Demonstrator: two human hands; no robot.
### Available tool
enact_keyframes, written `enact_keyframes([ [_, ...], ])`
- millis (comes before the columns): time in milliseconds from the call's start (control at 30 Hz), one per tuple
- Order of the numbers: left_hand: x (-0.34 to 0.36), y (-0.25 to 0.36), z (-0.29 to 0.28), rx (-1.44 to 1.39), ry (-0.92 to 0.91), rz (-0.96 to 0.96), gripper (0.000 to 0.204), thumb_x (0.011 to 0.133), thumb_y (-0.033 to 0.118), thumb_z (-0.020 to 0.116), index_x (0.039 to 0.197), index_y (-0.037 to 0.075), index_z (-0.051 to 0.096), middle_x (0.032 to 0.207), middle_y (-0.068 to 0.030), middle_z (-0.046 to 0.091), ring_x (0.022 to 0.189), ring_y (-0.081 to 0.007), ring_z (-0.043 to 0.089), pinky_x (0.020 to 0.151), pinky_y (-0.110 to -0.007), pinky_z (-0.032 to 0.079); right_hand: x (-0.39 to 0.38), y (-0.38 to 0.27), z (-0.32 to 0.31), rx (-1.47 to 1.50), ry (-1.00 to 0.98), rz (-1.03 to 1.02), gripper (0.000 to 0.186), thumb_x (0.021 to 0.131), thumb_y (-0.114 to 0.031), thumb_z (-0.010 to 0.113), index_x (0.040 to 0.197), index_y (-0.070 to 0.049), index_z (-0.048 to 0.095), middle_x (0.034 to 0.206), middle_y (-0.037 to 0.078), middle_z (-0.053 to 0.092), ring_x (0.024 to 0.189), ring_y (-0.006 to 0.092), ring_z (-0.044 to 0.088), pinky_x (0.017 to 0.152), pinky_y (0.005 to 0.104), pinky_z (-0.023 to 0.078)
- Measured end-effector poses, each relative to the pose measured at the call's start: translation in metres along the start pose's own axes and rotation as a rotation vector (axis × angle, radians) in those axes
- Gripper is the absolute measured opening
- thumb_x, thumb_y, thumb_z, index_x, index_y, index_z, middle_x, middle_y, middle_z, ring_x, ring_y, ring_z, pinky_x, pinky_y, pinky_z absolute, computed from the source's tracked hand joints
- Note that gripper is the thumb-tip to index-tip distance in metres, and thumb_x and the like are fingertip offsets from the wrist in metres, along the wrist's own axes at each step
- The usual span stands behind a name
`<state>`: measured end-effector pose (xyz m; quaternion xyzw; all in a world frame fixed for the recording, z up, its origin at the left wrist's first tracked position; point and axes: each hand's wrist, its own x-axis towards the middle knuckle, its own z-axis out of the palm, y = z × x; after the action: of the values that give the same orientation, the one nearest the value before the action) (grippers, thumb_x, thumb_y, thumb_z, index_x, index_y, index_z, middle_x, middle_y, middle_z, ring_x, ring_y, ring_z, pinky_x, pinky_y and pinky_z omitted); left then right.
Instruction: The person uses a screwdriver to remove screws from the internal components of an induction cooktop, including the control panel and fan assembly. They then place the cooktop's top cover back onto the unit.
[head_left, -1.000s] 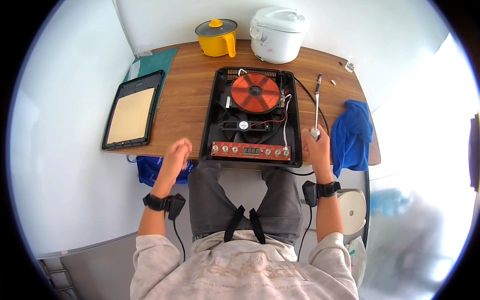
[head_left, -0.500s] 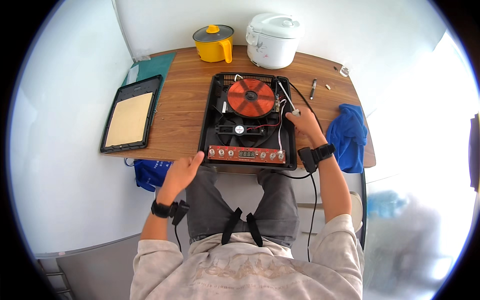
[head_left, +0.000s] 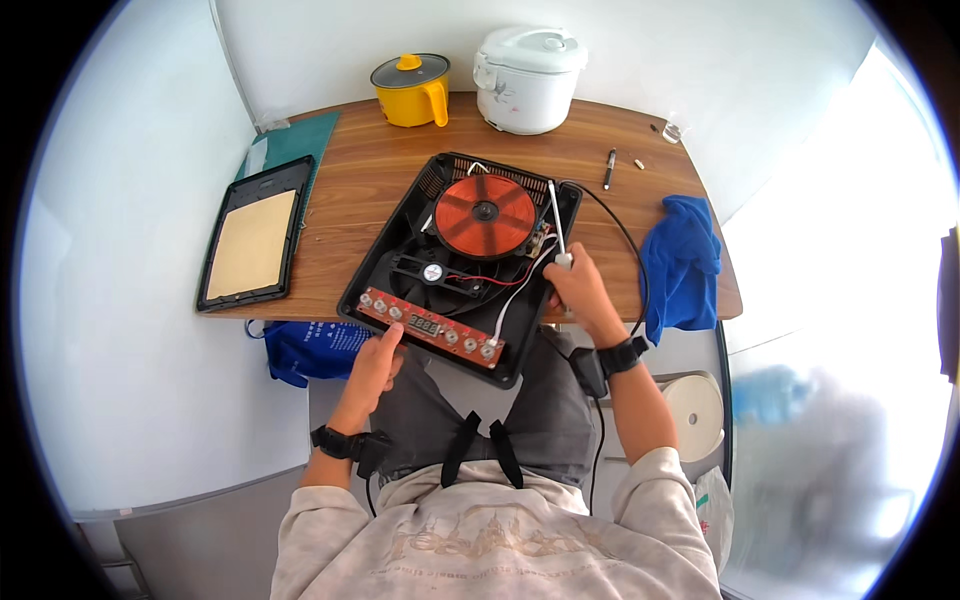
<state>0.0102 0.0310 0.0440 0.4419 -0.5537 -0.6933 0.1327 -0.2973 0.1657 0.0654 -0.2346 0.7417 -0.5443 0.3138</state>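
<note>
Head view: opened induction cooker [head_left: 455,265] lying on the wooden table [head_left: 370,200], near edge overhanging the lap. Right hand [head_left: 580,290] closed around a screwdriver [head_left: 556,225], tip down beside the copper coil [head_left: 485,215]. Left hand [head_left: 375,360] loosely curled, steadying the control strip [head_left: 430,325]. Risk: tip slipping, nicking the red and white wires [head_left: 510,285]; housing tipping off the edge.

The cooker base [head_left: 470,265] now sits turned, its near corner hanging over the table [head_left: 370,190] edge, no longer square to it. The right hand [head_left: 580,290] has moved onto the cooker base's right edge and holds the screwdriver [head_left: 556,222] over it. The left hand [head_left: 375,360] now touches the cooker base's front panel [head_left: 430,327].
</note>
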Motion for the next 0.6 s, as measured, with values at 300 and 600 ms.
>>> enact_keyframes([
  [300,0.022,0.026,-0.047,0.378,0.272,0.260,0.048,0.101,0.046,0.051,0.093,0.000,0.063,0.063,0.0014,0.049,0.053,-0.0097,0.045,0.047,-0.027,0.035,-0.065,0.027,0.057,0.417,0.030,0.010,0.038,0.091,-0.011,0.064,0.106,0.003,0.032,0.074,0.015,0.062,0.053,0.0195,0.065,0.044,0.0316,0.053],
  [600,0.092,0.019,-0.094,0.820,0.314,0.537,0.059,0.106,0.043,0.041,0.094,-0.010,0.062,0.085,-0.0237,0.067,0.083,-0.0336,0.065,0.076,-0.042,0.047,-0.086,0.034,0.046,0.373,-0.033,-0.039,0.017,0.095,-0.014,0.059,0.102,-0.004,0.047,0.079,0.008,0.070,0.046,0.0097,0.055,0.042,0.0240,0.043],
])
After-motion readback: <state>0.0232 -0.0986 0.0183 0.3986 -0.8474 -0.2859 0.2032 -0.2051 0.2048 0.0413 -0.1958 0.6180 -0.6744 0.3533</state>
